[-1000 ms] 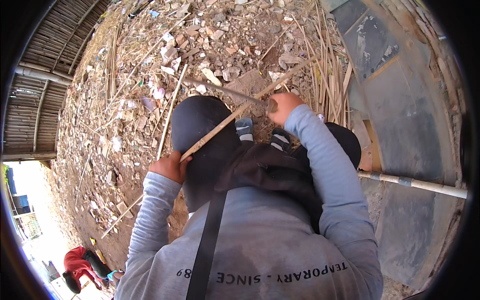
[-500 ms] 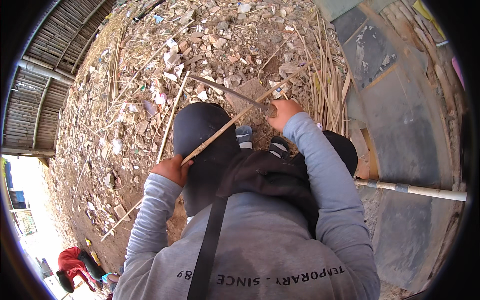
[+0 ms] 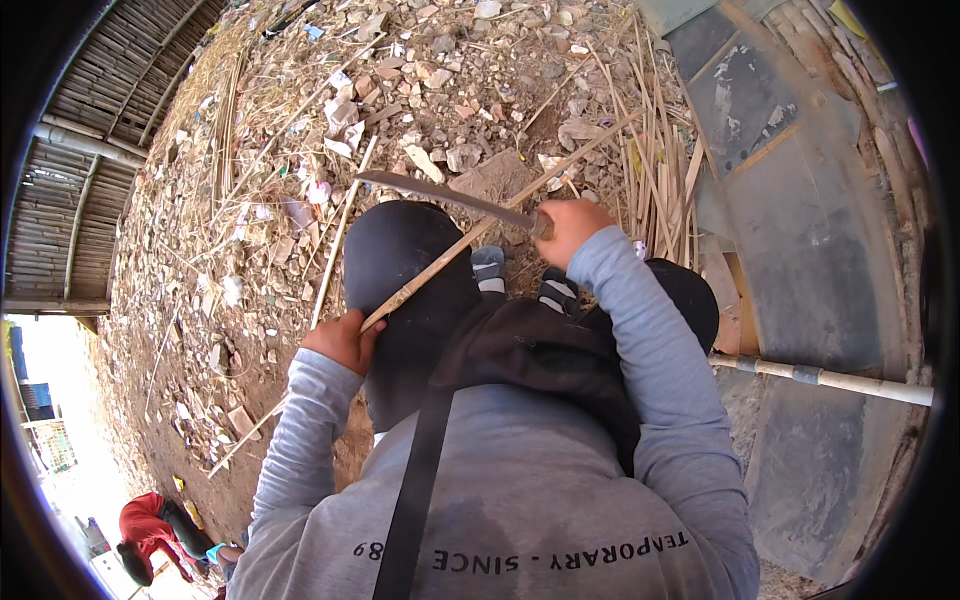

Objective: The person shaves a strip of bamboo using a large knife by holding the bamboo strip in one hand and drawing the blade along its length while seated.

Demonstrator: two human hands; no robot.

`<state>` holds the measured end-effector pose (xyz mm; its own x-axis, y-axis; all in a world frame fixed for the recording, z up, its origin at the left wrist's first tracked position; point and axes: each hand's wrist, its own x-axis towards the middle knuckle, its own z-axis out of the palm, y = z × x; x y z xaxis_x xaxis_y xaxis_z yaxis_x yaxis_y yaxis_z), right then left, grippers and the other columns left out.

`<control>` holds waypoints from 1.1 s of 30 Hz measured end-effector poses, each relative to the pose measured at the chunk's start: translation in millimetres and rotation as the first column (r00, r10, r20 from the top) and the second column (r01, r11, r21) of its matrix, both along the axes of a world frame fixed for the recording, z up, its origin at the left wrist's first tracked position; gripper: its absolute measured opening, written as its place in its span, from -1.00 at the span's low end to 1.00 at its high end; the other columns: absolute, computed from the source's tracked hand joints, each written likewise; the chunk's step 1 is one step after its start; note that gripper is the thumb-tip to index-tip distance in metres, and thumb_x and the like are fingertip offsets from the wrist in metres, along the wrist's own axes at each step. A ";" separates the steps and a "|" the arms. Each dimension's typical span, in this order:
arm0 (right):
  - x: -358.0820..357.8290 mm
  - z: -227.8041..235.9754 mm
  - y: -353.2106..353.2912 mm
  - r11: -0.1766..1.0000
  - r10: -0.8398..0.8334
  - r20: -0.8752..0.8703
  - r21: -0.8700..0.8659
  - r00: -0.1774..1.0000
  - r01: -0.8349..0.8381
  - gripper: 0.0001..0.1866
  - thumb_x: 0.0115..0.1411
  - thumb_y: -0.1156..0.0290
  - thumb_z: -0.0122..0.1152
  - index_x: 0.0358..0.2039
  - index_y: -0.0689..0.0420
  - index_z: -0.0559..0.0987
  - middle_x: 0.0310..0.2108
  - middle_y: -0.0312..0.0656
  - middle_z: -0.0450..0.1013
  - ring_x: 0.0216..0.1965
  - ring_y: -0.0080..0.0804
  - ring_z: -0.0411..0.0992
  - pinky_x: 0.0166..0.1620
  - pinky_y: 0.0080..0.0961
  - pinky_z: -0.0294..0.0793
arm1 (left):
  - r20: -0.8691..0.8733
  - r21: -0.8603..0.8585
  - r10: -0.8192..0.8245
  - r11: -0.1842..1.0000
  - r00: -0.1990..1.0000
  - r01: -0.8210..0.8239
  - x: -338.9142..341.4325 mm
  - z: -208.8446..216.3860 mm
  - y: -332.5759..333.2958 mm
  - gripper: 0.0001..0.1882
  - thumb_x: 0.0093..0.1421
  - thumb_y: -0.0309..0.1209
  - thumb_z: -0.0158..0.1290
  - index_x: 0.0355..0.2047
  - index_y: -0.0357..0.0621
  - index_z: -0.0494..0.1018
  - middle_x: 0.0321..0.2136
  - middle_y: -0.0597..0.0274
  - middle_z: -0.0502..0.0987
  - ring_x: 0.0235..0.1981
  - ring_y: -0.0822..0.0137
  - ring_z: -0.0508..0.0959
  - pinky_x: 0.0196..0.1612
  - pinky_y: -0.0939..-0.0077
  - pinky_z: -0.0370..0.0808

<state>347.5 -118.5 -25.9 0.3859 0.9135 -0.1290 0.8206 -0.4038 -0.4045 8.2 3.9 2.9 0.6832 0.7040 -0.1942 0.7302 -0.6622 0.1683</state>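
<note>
My left hand (image 3: 341,341) is closed around the near end of a long bamboo strip (image 3: 440,262), by my left knee. From there the strip slants up to the right, across the dark-trousered knee (image 3: 395,255), toward the rubble. My right hand (image 3: 574,233) grips the handle of a long-bladed knife (image 3: 425,189), its blade pointing left. Blade and strip cross a little left of my right hand; whether they touch I cannot tell. Another pale strip (image 3: 343,235) lies on the ground beyond my left hand.
Stony, littered ground (image 3: 250,330) spreads ahead and left. A pile of bamboo strips (image 3: 655,170) lies beyond my right hand. Grey sheets (image 3: 800,230) and a pale pole (image 3: 850,385) are on the right. A bamboo-slat structure (image 3: 65,210) stands left; a person in red (image 3: 150,530) bends at lower left.
The knife blade has swung so its tip sits nearer my left knee, and more of its flat side shows. The left hand keeps its hold on the bamboo strip.
</note>
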 end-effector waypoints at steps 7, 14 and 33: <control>45.2 -14.9 0.4 0.979 -0.198 0.005 -0.055 0.980 0.198 -0.62 -0.01 0.16 0.24 -0.17 0.04 0.58 -0.28 0.04 0.54 -0.20 0.02 0.50 -0.06 -0.19 0.49 | -0.031 0.031 0.018 0.999 0.999 -0.017 2.8 8.4 -2.6 -0.58 0.24 -0.01 0.00 -0.48 -0.13 0.37 -0.59 -0.07 0.53 -0.50 -0.14 0.56 -0.43 0.03 0.47; 18.4 -3.1 -1.0 0.998 -0.051 -0.126 -0.050 0.991 0.045 -0.70 -0.04 0.18 0.30 -0.36 0.12 0.60 -0.43 0.01 0.53 -0.30 0.00 0.51 -0.20 -0.20 0.49 | -0.004 0.024 -0.015 1.000 1.000 0.016 2.6 1.5 2.2 -0.60 0.23 -0.02 0.02 -0.45 -0.13 0.38 -0.58 -0.08 0.52 -0.50 -0.14 0.56 -0.41 0.02 0.48; 18.7 -0.2 -5.2 0.998 -0.061 -0.046 -0.021 0.997 0.060 -0.67 -0.04 0.16 0.32 -0.31 0.09 0.61 -0.42 -0.02 0.55 -0.33 0.02 0.52 -0.20 -0.20 0.51 | 0.030 0.082 -0.027 0.996 0.999 0.024 -0.3 -3.3 -2.1 -0.60 0.22 -0.05 0.05 -0.50 -0.15 0.35 -0.61 -0.06 0.51 -0.52 -0.15 0.54 -0.45 0.03 0.46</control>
